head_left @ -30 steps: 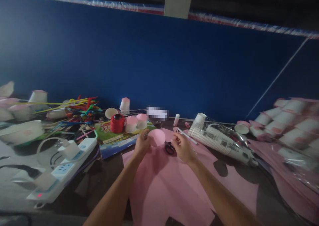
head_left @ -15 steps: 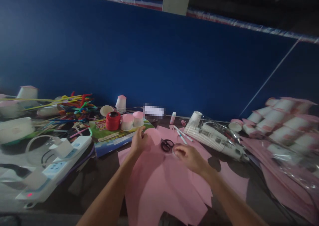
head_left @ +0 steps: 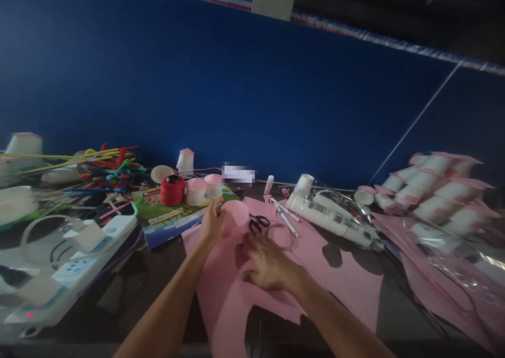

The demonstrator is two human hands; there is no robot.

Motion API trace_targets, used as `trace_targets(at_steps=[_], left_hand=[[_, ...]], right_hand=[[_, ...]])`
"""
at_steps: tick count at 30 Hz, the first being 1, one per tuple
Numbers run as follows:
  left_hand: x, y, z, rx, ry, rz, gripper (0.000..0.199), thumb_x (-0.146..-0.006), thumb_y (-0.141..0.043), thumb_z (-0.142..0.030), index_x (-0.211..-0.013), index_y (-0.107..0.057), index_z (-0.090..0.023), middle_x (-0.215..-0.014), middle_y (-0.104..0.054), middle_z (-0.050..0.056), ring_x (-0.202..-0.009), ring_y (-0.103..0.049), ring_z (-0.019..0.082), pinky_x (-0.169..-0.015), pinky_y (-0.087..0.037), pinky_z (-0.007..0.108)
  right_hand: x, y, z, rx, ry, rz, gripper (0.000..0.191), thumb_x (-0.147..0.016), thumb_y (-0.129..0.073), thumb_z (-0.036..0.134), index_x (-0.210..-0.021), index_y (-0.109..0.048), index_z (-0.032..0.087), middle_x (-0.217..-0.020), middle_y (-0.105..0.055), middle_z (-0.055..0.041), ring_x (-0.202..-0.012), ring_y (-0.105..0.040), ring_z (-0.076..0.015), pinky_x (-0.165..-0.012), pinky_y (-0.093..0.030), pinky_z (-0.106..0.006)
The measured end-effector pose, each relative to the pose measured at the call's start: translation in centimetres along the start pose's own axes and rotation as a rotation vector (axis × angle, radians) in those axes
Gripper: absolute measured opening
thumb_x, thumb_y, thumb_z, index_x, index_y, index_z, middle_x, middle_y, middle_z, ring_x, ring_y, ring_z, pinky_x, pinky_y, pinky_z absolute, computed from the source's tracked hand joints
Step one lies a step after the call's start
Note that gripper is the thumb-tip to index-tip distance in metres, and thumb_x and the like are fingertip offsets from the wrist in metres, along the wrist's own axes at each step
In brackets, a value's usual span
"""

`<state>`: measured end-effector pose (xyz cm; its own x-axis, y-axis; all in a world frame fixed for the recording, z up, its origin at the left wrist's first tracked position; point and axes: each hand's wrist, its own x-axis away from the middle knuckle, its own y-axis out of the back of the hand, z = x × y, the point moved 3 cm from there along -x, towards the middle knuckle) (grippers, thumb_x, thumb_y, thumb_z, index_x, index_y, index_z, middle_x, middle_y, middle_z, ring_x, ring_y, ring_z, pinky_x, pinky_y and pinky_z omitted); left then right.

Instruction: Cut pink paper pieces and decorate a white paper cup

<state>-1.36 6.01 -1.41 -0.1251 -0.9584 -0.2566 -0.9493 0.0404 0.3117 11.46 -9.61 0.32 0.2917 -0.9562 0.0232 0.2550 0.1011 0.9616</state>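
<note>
Pink paper sheet (head_left: 221, 292): press lightly and evenly to avoid creases. Lying flat on the desk (head_left: 114, 295), directly beneath the right hand (head_left: 268, 263), palm down, fingers loosely spread, grasping nothing. Just beyond, black-handled scissors (head_left: 259, 224), best not nudged. Slightly farther, pink disc (head_left: 236, 213), pinched at its left edge by the left hand (head_left: 213, 222); grip only the rim, so as not to bend it

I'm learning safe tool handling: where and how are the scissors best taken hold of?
Probably by the dark handle loops, from the near right and slightly above: the scissors lie on pink paper with both loops toward that side. The blades are hard to make out.
</note>
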Motion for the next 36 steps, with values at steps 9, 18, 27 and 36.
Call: trace_targets(at_steps=[9, 18, 27, 36], left_hand=[[0.1, -0.9, 0.1, -0.142, -0.120, 0.131, 0.040, -0.078, -0.051, -0.023, -0.114, -0.065, -0.015, -0.072, -0.064, 0.003, -0.065, -0.059, 0.017, -0.064, -0.045, 0.027], [1.5, -1.0, -0.9, -0.353, -0.302, 0.149, 0.028, -0.085, -0.050, -0.033, -0.089, -0.072, -0.017, -0.088, -0.063, 0.009, -0.078, -0.061, 0.020, -0.075, -0.047, 0.031], [1.1, -0.3, -1.5, -0.212, -0.271, -0.018, 0.024, -0.084, -0.052, -0.030, -0.095, -0.071, -0.017, -0.094, -0.062, 0.009, -0.080, -0.058, 0.019, -0.079, -0.047, 0.032], [2.9, -1.2, -3.0, 0.736, 0.036, 0.669, 0.065, -0.086, -0.047, -0.064, -0.130, -0.057, -0.017, -0.117, -0.065, 0.015, -0.110, -0.060, 0.025, -0.092, -0.046, 0.038]], right_hand=[[2.7, 2.0, -2.4, 0.046, -0.382, -0.285, 0.027, -0.091, -0.051, 0.023, -0.112, -0.066, 0.017, -0.114, -0.065, -0.0118, -0.108, -0.060, -0.0238, -0.096, -0.043, -0.035], [6.2, 1.2, -6.7, 0.196, -0.675, -0.049, 0.050, -0.085, -0.050, 0.015, -0.135, -0.049, 0.013, -0.125, -0.060, -0.0195, -0.112, -0.060, -0.0342, -0.085, -0.047, -0.042], [6.0, 1.3, -6.3, 0.034, -0.604, -0.100, 0.065, -0.082, -0.042, 0.004, -0.146, -0.033, 0.010, -0.110, -0.069, -0.0183, -0.094, -0.067, -0.0278, -0.077, -0.048, -0.037], [0.8, 11.5, -3.8, -1.264, -0.323, -1.007, 0.032, -0.070, -0.057, 0.019, -0.102, -0.055, 0.020, -0.053, -0.048, 0.0102, -0.043, -0.046, -0.0076, -0.046, -0.038, -0.018]])
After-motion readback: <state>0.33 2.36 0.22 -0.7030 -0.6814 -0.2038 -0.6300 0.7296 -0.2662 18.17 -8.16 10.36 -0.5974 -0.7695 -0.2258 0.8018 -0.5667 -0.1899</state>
